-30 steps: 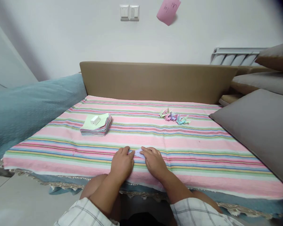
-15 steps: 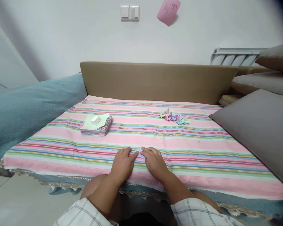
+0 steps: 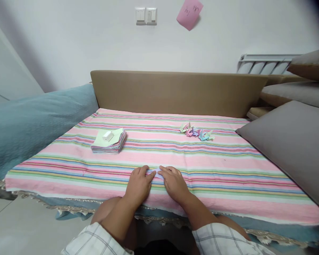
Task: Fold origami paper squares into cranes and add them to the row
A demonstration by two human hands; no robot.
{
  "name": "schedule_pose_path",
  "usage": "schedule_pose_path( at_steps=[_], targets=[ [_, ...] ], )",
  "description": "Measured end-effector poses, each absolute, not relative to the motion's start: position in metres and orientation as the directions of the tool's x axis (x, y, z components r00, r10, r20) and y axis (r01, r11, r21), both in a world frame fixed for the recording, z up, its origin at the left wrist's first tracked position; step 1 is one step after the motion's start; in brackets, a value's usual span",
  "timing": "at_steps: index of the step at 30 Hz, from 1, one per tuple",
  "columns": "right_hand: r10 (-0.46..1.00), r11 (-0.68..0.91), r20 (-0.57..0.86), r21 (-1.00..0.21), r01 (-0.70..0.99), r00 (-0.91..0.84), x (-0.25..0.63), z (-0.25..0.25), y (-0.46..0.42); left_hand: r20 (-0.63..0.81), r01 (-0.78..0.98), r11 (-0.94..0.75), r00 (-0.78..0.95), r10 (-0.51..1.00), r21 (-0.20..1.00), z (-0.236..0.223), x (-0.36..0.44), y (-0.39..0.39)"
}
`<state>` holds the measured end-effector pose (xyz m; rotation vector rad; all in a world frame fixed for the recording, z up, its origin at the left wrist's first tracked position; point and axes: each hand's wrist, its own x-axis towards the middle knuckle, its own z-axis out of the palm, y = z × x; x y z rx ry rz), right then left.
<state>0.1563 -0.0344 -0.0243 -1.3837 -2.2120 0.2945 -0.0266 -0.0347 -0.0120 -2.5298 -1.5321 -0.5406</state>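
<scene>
Fingers of the left hand: thumb and forefinger parted, both on the lilac paper. Right hand: fingertips bunched on the paper's other end. Pinch or plain press, I can't tell, undersides hidden. Paper sits low between both hands on the striped cover, near its front edge; looks folded, creases too small to read.

Change I log: compared with a second ago, left thumb is further right, almost at the right fingertips; right hand about the same. Judgement: left is now working the paper's middle while right steadies it.

Further out I get folded paper figures beyond, to the right; paper stack to the left, small white block on top; grey cushion far right.
</scene>
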Motion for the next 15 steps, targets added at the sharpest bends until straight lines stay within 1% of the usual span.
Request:
schedule_pose_path(
  at_steps=[3,5,7,11,15],
  targets=[
    [0.886,0.456,0.305,-0.437,0.775,-0.350,0.156,-0.024,-0.034,0.396,0.867,-0.476,0.390,0.831,0.145,-0.011,-0.030,-0.032],
    [0.886,0.457,0.302,-0.436,0.775,-0.352,0.156,-0.024,-0.034,0.415,0.865,-0.449,0.332,0.847,0.224,-0.010,-0.032,-0.029],
    [0.888,0.453,0.297,-0.437,0.777,-0.351,0.156,-0.023,-0.034,0.412,0.869,-0.409,0.277,0.868,0.278,-0.009,-0.033,-0.025],
    [0.889,0.451,0.293,-0.429,0.783,-0.351,0.156,-0.022,-0.035,0.370,0.898,-0.323,0.203,0.907,0.299,-0.007,-0.029,-0.018],
    [0.890,0.448,0.279,-0.381,0.809,-0.362,0.155,-0.022,-0.035,0.345,0.910,-0.279,0.166,0.924,0.307,-0.008,-0.026,-0.015]
  ],
)
